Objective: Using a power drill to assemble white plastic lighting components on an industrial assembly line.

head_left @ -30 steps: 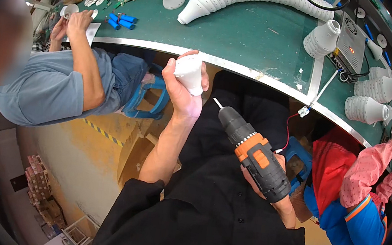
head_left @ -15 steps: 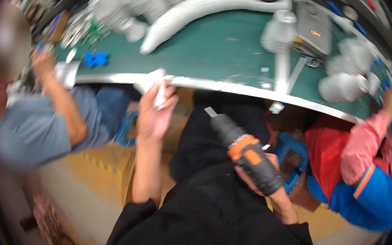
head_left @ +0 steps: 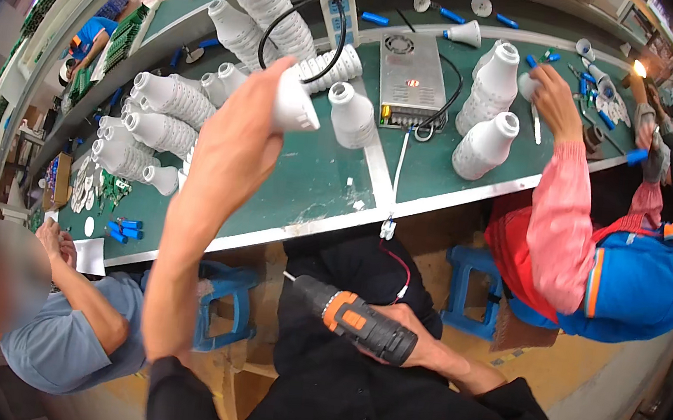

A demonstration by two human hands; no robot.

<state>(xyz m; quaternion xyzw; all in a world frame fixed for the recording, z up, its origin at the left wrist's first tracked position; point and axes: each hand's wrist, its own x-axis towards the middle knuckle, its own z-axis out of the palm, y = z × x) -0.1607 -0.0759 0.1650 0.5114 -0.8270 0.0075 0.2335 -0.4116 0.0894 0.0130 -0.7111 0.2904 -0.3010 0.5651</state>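
My left hand [head_left: 237, 132] is raised over the green workbench, fingers closed around a white funnel-shaped plastic housing [head_left: 295, 104]. Part of that housing is hidden behind the fingers. Just to its right, a similar single housing [head_left: 351, 115] stands upright on the bench. Low in front of my body, my right hand [head_left: 414, 328] grips a black and orange cordless drill [head_left: 357, 322], its thin bit pointing left. The drill's handle is hidden beneath its body.
Stacked housings [head_left: 164, 132] lie left; others [head_left: 483, 144] stand right. A metal power supply [head_left: 414, 78] with black cables sits at the back. A co-worker in grey-blue sits left, another in red and blue right. Blue stools [head_left: 222, 305] stand under the bench edge [head_left: 301, 229].
My left hand has moved up and forward from the bench edge, the white housing in its grasp. The drill has shifted left and lower in my right hand. The view has tilted and turned.
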